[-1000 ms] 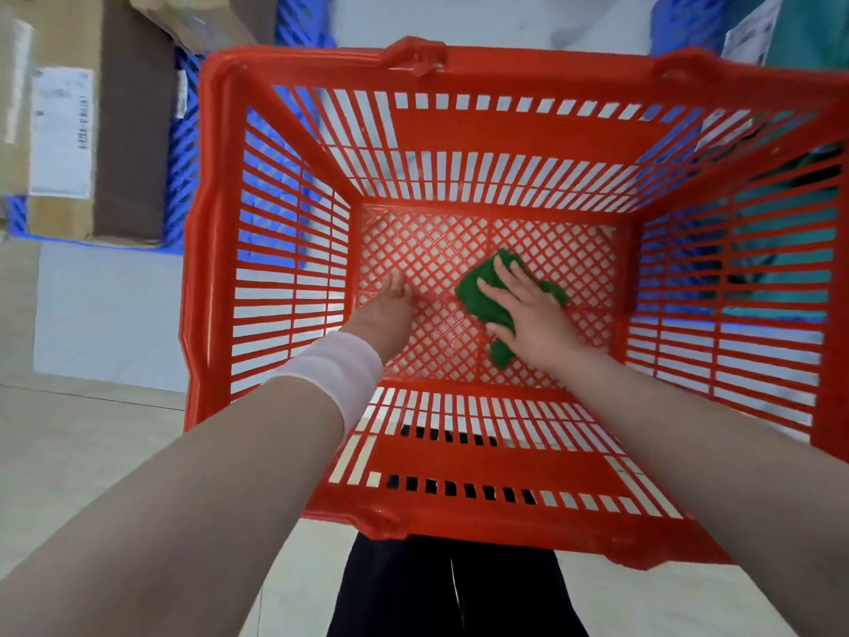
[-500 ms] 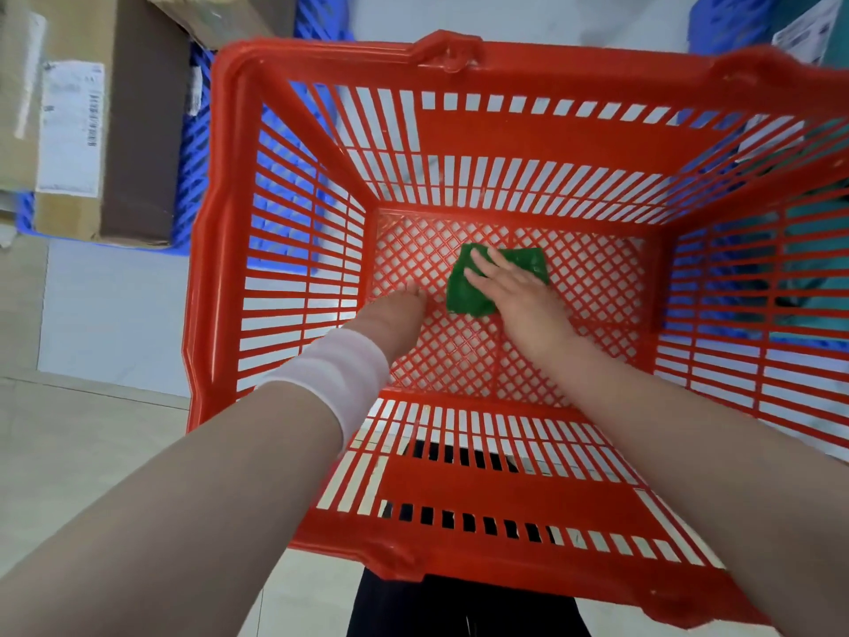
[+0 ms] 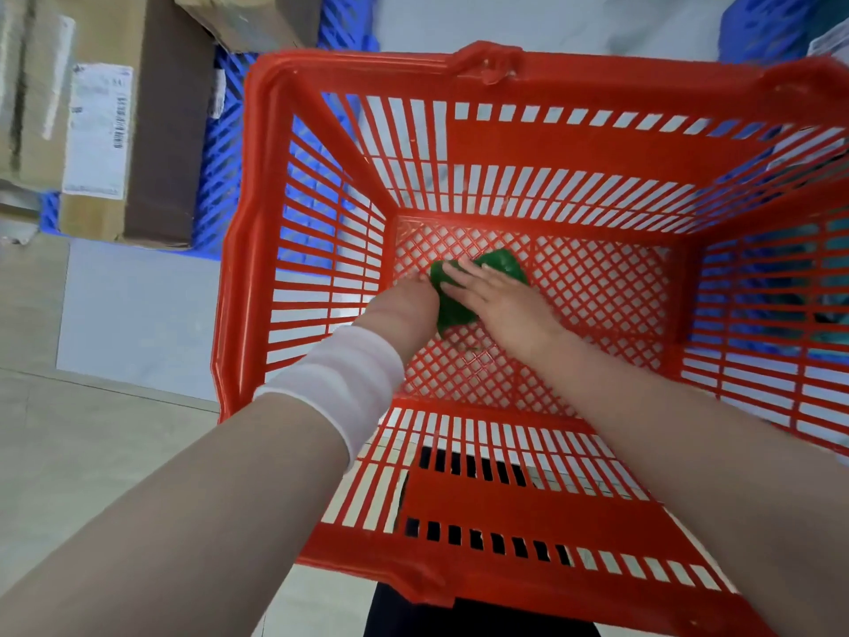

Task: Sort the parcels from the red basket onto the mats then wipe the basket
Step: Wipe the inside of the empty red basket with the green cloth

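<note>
The red basket (image 3: 574,80) fills most of the view and I look down into it; no parcels are inside. On its lattice floor lies a green cloth (image 3: 452,310). My right hand (image 3: 498,301) presses flat on the cloth, fingers spread and pointing left. My left hand (image 3: 399,310), with a white band on the wrist, rests on the floor of the basket just left of the cloth; its fingers are mostly hidden behind the wrist.
Cardboard parcels (image 3: 115,126) lie on a blue mat (image 3: 225,158) to the left of the basket. Another blue mat (image 3: 762,29) shows at the top right. A pale floor (image 3: 69,452) lies at the lower left. Dark clothing (image 3: 413,613) shows below the basket.
My right hand has slid the green cloth leftward across the basket floor, up against my left hand. The left hand has stayed in place.
</note>
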